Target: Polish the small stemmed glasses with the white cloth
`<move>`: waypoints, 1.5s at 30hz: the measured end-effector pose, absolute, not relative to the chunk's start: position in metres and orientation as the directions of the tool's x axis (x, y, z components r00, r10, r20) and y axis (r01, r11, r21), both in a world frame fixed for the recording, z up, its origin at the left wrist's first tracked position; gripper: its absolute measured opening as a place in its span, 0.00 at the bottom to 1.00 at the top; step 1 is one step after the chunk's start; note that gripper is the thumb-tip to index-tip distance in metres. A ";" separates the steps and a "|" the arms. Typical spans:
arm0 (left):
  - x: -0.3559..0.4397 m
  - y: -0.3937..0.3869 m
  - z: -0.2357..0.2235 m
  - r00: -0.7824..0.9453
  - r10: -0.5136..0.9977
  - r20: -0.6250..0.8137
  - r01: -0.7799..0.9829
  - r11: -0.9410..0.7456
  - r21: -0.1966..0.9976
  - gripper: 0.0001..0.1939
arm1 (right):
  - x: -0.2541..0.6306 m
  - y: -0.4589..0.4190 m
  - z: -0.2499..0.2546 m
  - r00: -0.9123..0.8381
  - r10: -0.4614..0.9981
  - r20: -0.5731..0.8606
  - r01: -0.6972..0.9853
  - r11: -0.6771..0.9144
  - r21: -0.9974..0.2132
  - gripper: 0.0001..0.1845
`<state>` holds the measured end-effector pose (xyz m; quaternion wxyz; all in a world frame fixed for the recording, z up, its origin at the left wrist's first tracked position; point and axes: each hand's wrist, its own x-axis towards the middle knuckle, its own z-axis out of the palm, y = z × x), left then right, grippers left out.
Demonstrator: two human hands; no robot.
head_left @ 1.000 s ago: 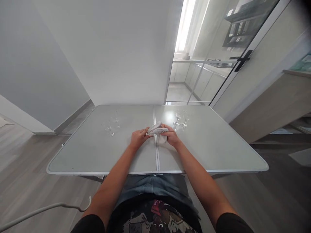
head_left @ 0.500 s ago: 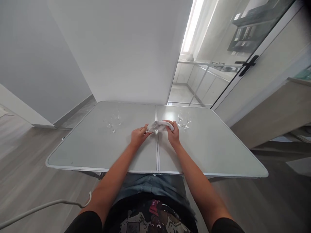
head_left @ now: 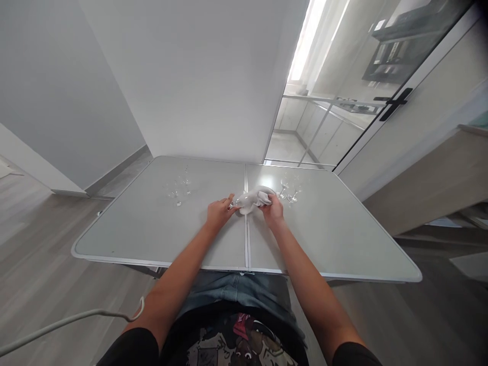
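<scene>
Over the middle seam of the grey folding table (head_left: pixel 133 239), my left hand (head_left: pixel 218 212) pinches the stem end of a small clear glass (head_left: pixel 235 203). My right hand (head_left: pixel 271 210) is closed on a white cloth (head_left: pixel 253 199) that is wrapped round the bowl of that glass. Most of the glass is hidden by the cloth. Two clear stemmed glasses (head_left: pixel 288 190) stand just right of my right hand. A group of several small clear glasses (head_left: pixel 178 189) stands on the left half of the table.
A white wall rises behind the table's far edge. A glass sliding door (head_left: pixel 343 101) with a black handle stands at the right, with a kitchen behind it. A wooden counter (head_left: pixel 438 173) is at the far right. A white cable (head_left: pixel 76 323) hangs at lower left.
My right hand has turned the cloth round the glass, bunching it into a rounder wad. My left hand has kept its pinch. The camera has tilted slightly.
</scene>
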<state>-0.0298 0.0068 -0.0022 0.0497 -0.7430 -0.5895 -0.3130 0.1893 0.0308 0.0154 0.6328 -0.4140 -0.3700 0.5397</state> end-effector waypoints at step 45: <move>-0.025 -0.001 0.006 0.312 0.826 0.469 0.880 -0.437 0.184 0.26 | 0.198 0.012 0.035 -0.359 0.851 0.383 0.190 0.469 -0.863 0.10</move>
